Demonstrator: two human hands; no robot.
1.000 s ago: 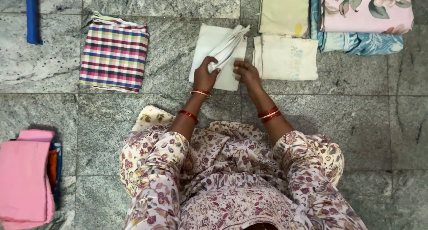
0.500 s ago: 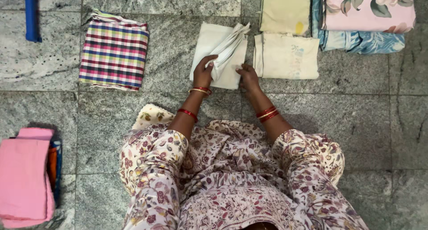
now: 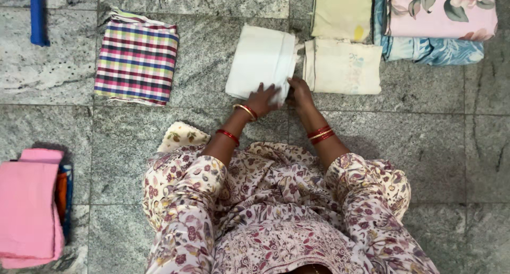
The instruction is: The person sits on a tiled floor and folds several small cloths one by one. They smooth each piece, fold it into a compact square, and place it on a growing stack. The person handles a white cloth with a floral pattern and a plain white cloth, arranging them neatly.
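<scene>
White cloth [image 3: 261, 61], folded into a flat rectangle, lies on the stone floor [image 3: 212, 120] straight ahead of the seated person. Seen from the head camera, the left hand [image 3: 261, 99] rests palm down on the cloth's near edge, fingers spread flat, pressing rather than pinching, so its grip is wide and holds nothing. The right hand [image 3: 300, 90] sits at the cloth's near right corner, fingers curled against the edge; whether that grip pinches the fabric I cannot tell. Both forearms reach forward from the knees, with red and gold bangles at each wrist.

Just right of the white cloth, almost touching, lies a cream cloth [image 3: 342, 66], with a yellow cloth [image 3: 340, 11] beyond it. Farther right, a pink floral cloth [image 3: 441, 11] sits on top of a blue cloth [image 3: 435, 51]. A checked cloth [image 3: 136, 56] lies well apart on the left, with bare floor between. A blue bar [image 3: 37, 16] stands at the far left edge, and a pink stack [image 3: 29, 210] lies near the left knee.
</scene>
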